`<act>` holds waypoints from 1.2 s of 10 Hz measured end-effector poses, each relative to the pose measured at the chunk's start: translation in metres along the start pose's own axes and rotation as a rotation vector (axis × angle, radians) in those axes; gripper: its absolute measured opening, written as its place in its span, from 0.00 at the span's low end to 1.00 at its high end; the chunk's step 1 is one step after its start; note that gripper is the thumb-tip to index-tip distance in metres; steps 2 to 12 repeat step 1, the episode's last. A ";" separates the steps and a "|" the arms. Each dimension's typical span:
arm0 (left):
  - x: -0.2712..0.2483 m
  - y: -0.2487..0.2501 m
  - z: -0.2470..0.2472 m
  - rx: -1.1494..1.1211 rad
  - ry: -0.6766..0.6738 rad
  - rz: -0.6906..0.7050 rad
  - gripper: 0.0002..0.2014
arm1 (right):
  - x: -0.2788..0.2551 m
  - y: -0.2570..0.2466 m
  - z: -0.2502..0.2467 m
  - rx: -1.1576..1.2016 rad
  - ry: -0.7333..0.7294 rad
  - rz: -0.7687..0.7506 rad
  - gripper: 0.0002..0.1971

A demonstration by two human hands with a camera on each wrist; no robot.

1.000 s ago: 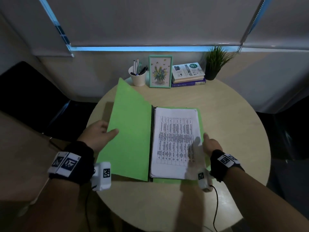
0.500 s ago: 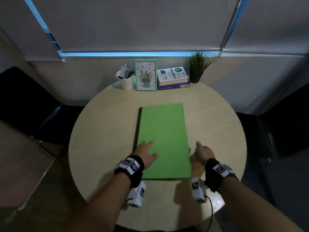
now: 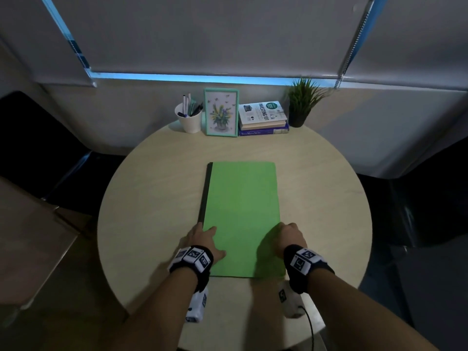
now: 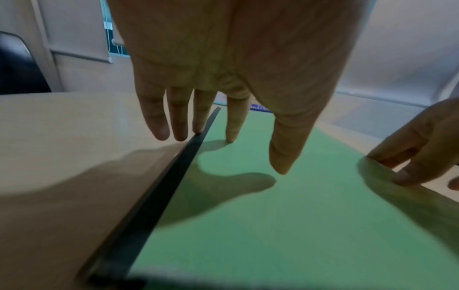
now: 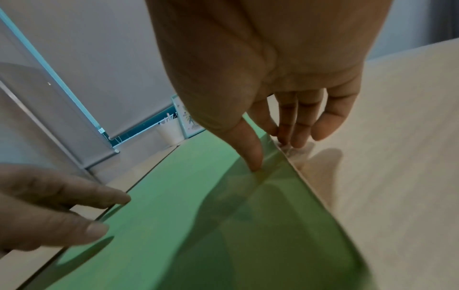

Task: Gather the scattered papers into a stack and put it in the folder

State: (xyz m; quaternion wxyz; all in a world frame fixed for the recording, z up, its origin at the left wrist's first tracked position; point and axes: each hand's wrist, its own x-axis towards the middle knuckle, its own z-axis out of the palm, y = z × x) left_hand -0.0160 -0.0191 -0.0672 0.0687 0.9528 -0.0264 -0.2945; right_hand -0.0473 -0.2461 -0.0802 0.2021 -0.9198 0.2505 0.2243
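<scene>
A green folder with a black spine lies closed in the middle of the round table. No papers show; the cover hides what is inside. My left hand rests flat on the folder's near left part, with straight fingers spread across the spine and the thumb on the cover. My right hand is at the near right edge. Its thumb presses down on the folder, and its fingertips touch the table beside the edge.
Along the far rim stand a white pen cup, a framed flower picture, a stack of books and a small potted plant. Dark chairs flank the table. A wooden surface lies to the left.
One second ago the folder lay open with printed papers showing and my left hand holding the cover. The cover has swung shut, and both hands have settled on its near edges.
</scene>
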 end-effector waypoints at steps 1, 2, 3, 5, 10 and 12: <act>0.006 0.008 -0.022 -0.010 0.023 -0.043 0.38 | 0.006 -0.010 -0.013 -0.022 -0.026 -0.006 0.17; 0.006 0.008 -0.022 -0.010 0.023 -0.043 0.38 | 0.006 -0.010 -0.013 -0.022 -0.026 -0.006 0.17; 0.006 0.008 -0.022 -0.010 0.023 -0.043 0.38 | 0.006 -0.010 -0.013 -0.022 -0.026 -0.006 0.17; 0.006 0.008 -0.022 -0.010 0.023 -0.043 0.38 | 0.006 -0.010 -0.013 -0.022 -0.026 -0.006 0.17; 0.006 0.008 -0.022 -0.010 0.023 -0.043 0.38 | 0.006 -0.010 -0.013 -0.022 -0.026 -0.006 0.17; 0.006 0.008 -0.022 -0.010 0.023 -0.043 0.38 | 0.006 -0.010 -0.013 -0.022 -0.026 -0.006 0.17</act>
